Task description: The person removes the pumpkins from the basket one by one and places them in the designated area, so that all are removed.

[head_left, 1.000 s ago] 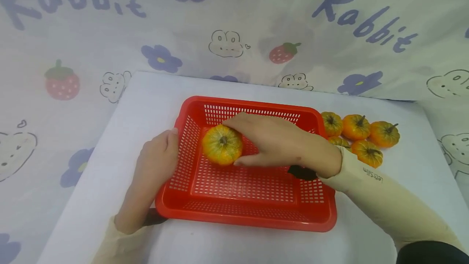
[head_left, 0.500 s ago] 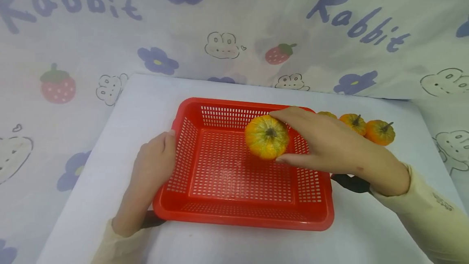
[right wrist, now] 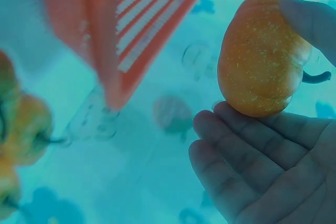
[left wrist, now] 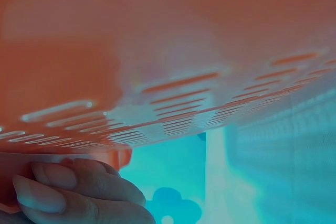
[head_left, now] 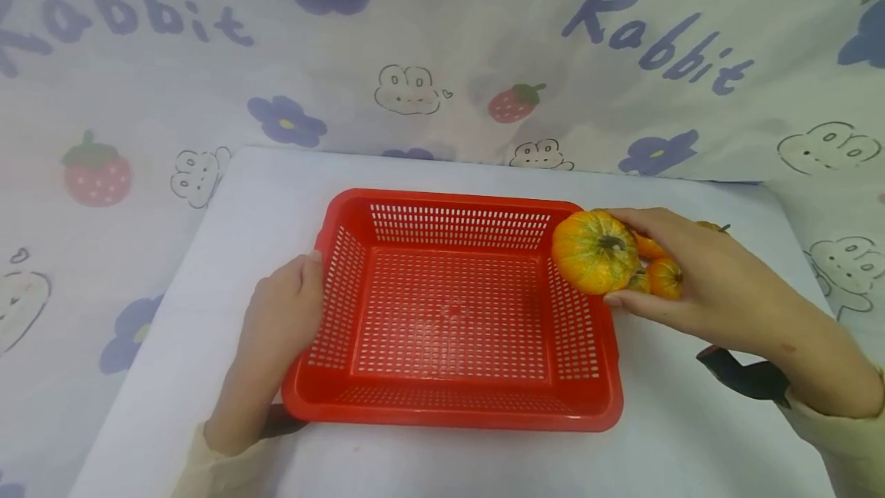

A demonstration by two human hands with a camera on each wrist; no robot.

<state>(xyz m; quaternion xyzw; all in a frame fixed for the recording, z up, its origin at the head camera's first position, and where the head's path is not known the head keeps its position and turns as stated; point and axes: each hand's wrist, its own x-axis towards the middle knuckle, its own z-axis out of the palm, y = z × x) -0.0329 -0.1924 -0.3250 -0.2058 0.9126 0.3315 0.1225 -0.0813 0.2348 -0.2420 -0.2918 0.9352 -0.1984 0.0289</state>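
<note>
My right hand [head_left: 719, 283] holds a small orange-and-green pumpkin [head_left: 593, 253] between thumb and fingers, over the right rim of the red basket [head_left: 452, 419]. The right wrist view shows the same pumpkin [right wrist: 265, 56] pinched between the thumb and the fingertips, its dark stem pointing right. At the basket's left side, my left hand [head_left: 283, 313] grips the rim. In the left wrist view, curled fingers [left wrist: 79, 190] lie under the rim beside the slotted wall [left wrist: 178, 95]. The basket's slatted floor shows no pumpkin on it.
Several more pumpkins [head_left: 666, 277] sit on the white table [head_left: 387, 459] to the right of the basket, partly hidden behind my right hand. A dark strap piece [head_left: 743, 375] hangs at my right wrist. A printed curtain [head_left: 456, 29] backs the table.
My right hand has lifted the pumpkin from inside the basket's left part and carried it right, to above the right rim. The left hand keeps its grip on the basket.
</note>
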